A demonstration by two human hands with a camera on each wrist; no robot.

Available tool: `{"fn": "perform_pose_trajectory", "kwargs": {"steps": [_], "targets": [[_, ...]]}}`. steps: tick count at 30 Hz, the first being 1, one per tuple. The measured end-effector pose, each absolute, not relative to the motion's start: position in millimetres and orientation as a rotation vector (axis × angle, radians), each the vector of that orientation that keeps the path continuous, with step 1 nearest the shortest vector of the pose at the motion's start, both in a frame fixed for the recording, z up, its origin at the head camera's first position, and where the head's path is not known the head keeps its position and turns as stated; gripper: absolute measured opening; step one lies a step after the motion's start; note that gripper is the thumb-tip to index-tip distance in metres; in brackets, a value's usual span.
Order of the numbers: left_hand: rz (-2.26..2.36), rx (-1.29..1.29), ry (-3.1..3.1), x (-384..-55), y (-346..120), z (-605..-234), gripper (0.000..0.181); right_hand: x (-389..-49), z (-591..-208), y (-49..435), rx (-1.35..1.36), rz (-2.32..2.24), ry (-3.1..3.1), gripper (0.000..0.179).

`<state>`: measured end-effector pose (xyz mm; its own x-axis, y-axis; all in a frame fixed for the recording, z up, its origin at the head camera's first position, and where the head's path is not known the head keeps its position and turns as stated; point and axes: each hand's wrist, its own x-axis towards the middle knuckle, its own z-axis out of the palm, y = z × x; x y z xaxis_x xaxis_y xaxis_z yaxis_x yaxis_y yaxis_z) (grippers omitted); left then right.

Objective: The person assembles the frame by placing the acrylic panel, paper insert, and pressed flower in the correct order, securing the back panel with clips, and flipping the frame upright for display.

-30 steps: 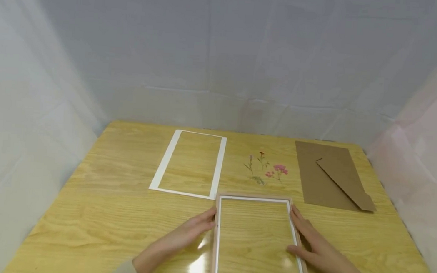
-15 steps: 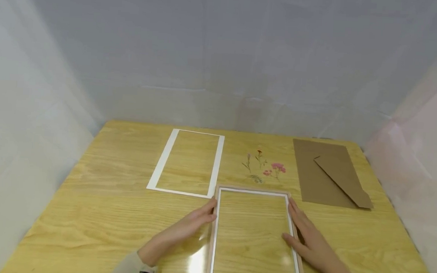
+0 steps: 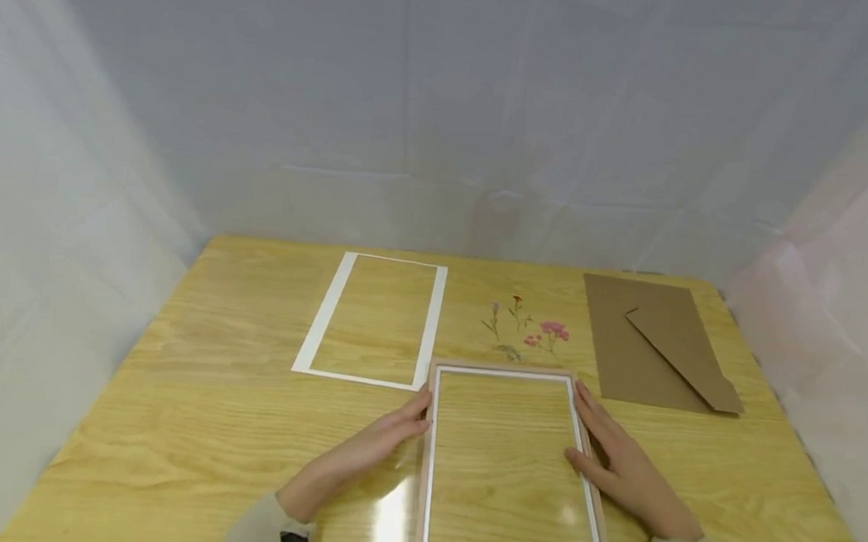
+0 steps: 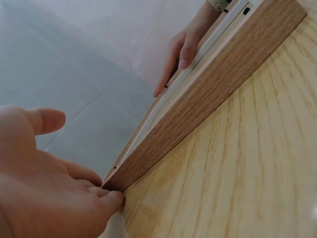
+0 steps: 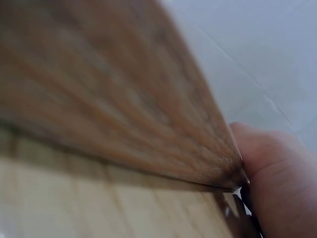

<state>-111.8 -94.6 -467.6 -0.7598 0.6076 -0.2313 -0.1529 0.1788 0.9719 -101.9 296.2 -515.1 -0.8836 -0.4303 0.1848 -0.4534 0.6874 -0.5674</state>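
A light wooden picture frame [image 3: 504,368] with a white inner edge lies on the table, its near end cut off in the head view. Along its left side, the fingers of my left hand [image 3: 363,456] touch the outer rail, nearly straight; in the left wrist view the thumb [image 4: 48,121] stands clear of the wood. My right hand [image 3: 626,473] holds the opposite rail, fingers along the outside and thumb over the inner edge. The frame's wooden side [image 5: 124,99] fills much of the right wrist view. Just beyond the frame lie several pressed flowers [image 3: 552,331], pink, red and purple.
A white rectangular mat [image 3: 331,302] with a cut-out lies beyond the left hand. At the back right is a brown backing board [image 3: 645,350] with an easel leg [image 3: 685,365]. Pale sheeting [image 3: 442,139] surrounds the wooden table [image 3: 208,423].
Both hands and the picture frame have moved a little away from the body, bringing the frame's far edge closer to the flowers. The flowers, mat and backing board stay where they were.
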Motion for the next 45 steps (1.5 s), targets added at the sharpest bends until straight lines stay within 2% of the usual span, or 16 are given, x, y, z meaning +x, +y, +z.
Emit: {"fn": "perform_pose_trajectory", "kwargs": {"steps": [20,26,30,36,45], "targets": [[1.649,0.406,1.848,-112,-95,-467,0.065,-108,-513,301,0.771,0.931,-2.855,0.077],[1.707,0.443,1.942,-119,-104,-456,0.056,-107,-513,301,0.757,0.949,-2.868,0.077],[1.759,0.463,1.99,-129,-126,-441,0.056,-106,-513,301,0.76,0.944,-2.875,0.077],[1.663,0.301,2.383,-159,-181,-420,0.058,-105,-513,302,0.784,0.926,-2.854,0.077],[1.159,0.018,2.891,-209,-290,-433,0.068,-107,-519,303,0.817,0.91,-2.819,0.077]]}}
